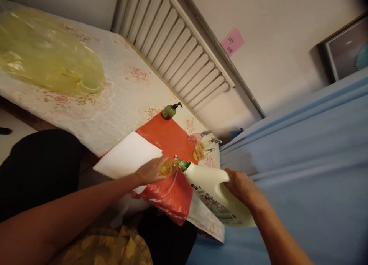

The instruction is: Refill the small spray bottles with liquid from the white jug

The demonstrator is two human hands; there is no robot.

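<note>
My right hand (240, 186) is closed on the handle of a large cream-coloured jug (221, 198), which is tipped towards the left. Its green-rimmed mouth meets the neck of a small clear bottle (169, 168) holding yellow-orange liquid. Wrapped round that small bottle is my left hand (151, 171), keeping it tilted towards the jug. Whether liquid is flowing between the two I cannot tell. Below them lie a red plastic sheet (172, 198) and a white sheet of paper (130, 153).
A green pump bottle (169, 111) stands at the red sheet's far corner. Pink (196, 138) and yellow (201, 153) pump bottles cluster on the right. A yellow plastic bag (48, 54) lies on the flowered tablecloth (123, 92). Beyond are a radiator (178, 38) and a blue curtain (301, 150).
</note>
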